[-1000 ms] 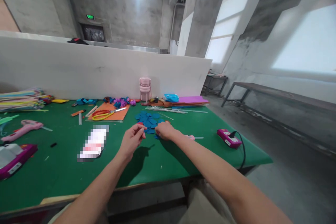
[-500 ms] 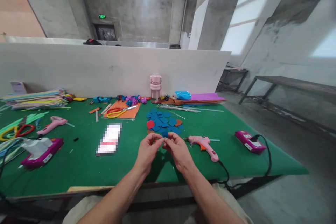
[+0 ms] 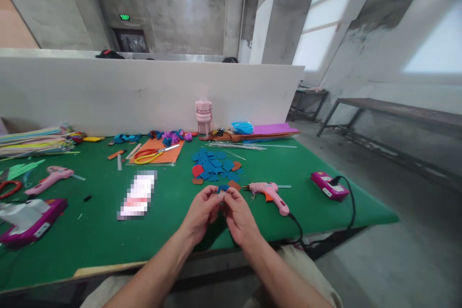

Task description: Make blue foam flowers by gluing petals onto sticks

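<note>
Between my fingertips, near the table's front, is a small blue felt piece (image 3: pixel 223 188). My left hand (image 3: pixel 204 209) pinches it from the left, and my right hand (image 3: pixel 236 211) pinches it from the right; the fingers nearly meet and hide most of it. Just beyond my hands lies a loose pile of blue felt pieces (image 3: pixel 212 163), with a red piece (image 3: pixel 198 170) and a few brown pieces (image 3: pixel 234 186) at its edges. A pink glue gun (image 3: pixel 270 193) rests on its side to the right of my right hand, nozzle pointing left.
The green table (image 3: pixel 173 221) carries scissors (image 3: pixel 153 154) on an orange sheet, a blurred white item (image 3: pixel 137 196), a second glue gun (image 3: pixel 50 179) and purple power strips (image 3: pixel 329 186) at both sides. A pink bottle (image 3: pixel 204 118) stands by the white partition (image 3: pixel 144 91).
The view has swung right, so the table's things sit further left in the picture. My hands stay together on the blue felt piece, fingers slightly shifted and turned inward.
</note>
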`<state>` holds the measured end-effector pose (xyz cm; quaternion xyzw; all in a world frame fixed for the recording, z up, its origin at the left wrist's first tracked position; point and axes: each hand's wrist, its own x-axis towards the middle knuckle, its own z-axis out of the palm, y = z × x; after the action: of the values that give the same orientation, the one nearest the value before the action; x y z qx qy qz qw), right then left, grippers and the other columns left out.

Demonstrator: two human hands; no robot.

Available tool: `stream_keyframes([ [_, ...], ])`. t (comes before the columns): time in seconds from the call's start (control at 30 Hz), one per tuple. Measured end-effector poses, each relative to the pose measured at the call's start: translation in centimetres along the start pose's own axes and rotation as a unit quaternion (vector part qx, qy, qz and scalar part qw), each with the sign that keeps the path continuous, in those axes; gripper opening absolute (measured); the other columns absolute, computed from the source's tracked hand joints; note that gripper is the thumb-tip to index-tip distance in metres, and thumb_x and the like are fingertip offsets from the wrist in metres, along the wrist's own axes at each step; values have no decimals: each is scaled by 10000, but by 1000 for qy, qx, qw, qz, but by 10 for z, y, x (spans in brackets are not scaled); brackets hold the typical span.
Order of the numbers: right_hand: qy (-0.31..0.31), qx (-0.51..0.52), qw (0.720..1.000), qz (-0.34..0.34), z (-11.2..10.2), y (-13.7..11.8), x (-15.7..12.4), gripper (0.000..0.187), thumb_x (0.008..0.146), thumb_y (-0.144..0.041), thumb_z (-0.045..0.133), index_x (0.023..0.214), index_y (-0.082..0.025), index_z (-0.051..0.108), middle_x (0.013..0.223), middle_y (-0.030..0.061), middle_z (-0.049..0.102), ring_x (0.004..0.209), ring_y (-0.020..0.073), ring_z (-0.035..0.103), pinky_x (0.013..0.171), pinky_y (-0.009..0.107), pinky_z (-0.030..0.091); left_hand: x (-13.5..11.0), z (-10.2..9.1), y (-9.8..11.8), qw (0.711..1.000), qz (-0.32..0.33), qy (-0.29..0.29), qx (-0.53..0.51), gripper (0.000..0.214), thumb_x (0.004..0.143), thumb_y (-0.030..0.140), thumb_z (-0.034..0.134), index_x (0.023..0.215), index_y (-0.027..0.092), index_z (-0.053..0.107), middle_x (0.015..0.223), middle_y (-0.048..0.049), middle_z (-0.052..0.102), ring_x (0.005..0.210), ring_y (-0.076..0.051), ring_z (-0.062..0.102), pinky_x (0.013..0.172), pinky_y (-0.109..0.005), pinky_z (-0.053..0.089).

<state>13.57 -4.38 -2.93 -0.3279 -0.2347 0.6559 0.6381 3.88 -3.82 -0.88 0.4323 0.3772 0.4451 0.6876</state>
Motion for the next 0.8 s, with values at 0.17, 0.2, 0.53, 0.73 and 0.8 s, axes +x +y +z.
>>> stream_keyframes([
  [0.17, 11, 55, 998, 19, -1, -1, -3, 214, 618, -228, 677, 780, -209, 538, 754, -21, 564, 644, 96, 516, 579, 214, 387, 2, -1, -1, 1000, -14, -20, -5, 264, 656, 310, 636, 814, 181, 468, 455, 112, 290, 357, -21, 170, 328, -159, 127],
  [0.2, 7, 55, 998, 21, -1, -1, -3, 203, 623, -228, 675, 778, -206, 546, 742, -21, 560, 642, 94, 512, 582, 212, 387, 3, -2, -2, 1000, -16, -12, 0, 244, 662, 308, 627, 787, 177, 464, 446, 111, 285, 358, -23, 169, 329, -159, 129],
  [0.53, -54, -178, 980, -69, -13, -19, -2, 212, 608, -203, 670, 799, -192, 578, 737, -35, 554, 600, 70, 482, 565, 194, 374, 1, -9, 14, 986, -25, 17, 167, 76, 646, 204, 528, 668, 168, 464, 412, 102, 283, 347, -24, 192, 333, -148, 123],
  [0.73, -32, -244, 966, -77, -21, -22, 1, 139, 651, -249, 626, 753, -156, 613, 618, -27, 546, 500, 65, 476, 515, 206, 382, 2, -12, 17, 984, -12, 8, 180, 84, 667, 230, 517, 712, 174, 473, 427, 104, 283, 350, -26, 187, 329, -143, 125],
  [0.8, -14, -208, 976, -56, -21, -21, 3, 181, 634, -261, 645, 776, -156, 606, 615, -31, 543, 501, 65, 487, 521, 207, 398, 2, -12, 16, 986, -13, 2, 163, 127, 682, 262, 527, 764, 177, 482, 449, 104, 291, 353, -25, 180, 327, -145, 115],
])
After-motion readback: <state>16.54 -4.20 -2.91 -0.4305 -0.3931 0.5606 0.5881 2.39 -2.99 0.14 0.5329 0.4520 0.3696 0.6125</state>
